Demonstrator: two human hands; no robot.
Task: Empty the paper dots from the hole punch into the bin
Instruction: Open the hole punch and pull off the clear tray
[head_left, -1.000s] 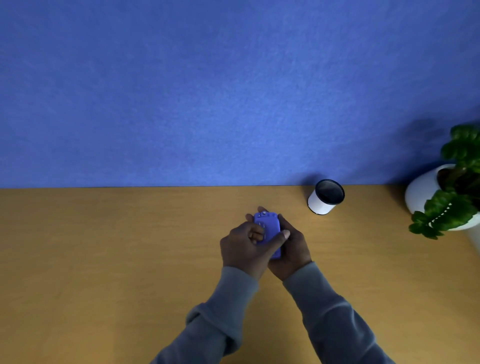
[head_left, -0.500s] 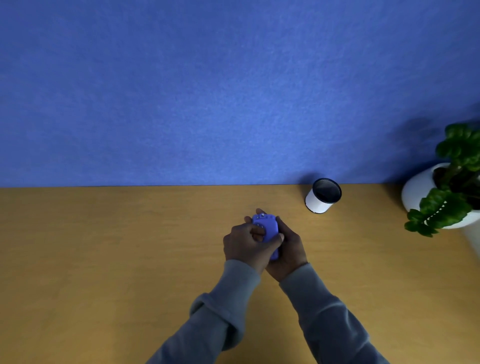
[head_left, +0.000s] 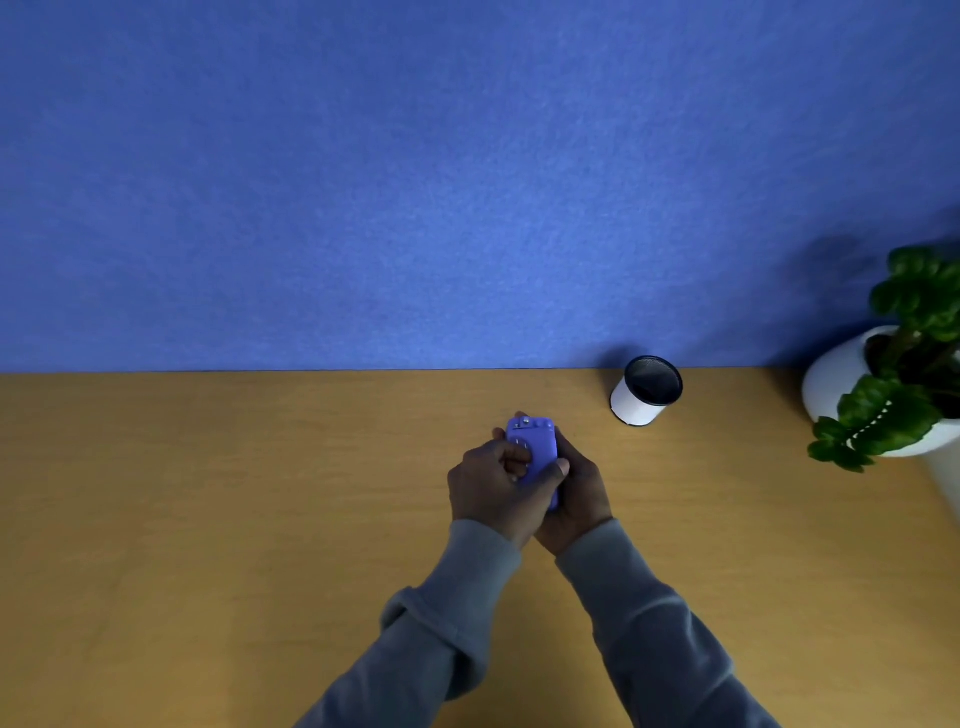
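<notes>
A small purple hole punch (head_left: 535, 447) is held above the middle of the wooden desk, its underside with metal rivets turned up toward me. My right hand (head_left: 579, 493) cradles it from below and the right. My left hand (head_left: 493, 486) grips it from the left, thumb laid across its face and fingertips curled against its left side. The bin (head_left: 647, 391) is a small white cylinder with a dark rim and dark inside, standing at the back of the desk, up and to the right of my hands. No paper dots are visible.
A potted green plant (head_left: 904, 364) in a white pot stands at the right edge of the desk. A blue felt wall (head_left: 415, 182) closes off the back. The wooden desk (head_left: 208, 519) spreads out bare to the left of my arms.
Both hands stay wrapped on the hole punch at almost the same spot. My left fingers have shifted slightly on its face. The view has drifted a little.
</notes>
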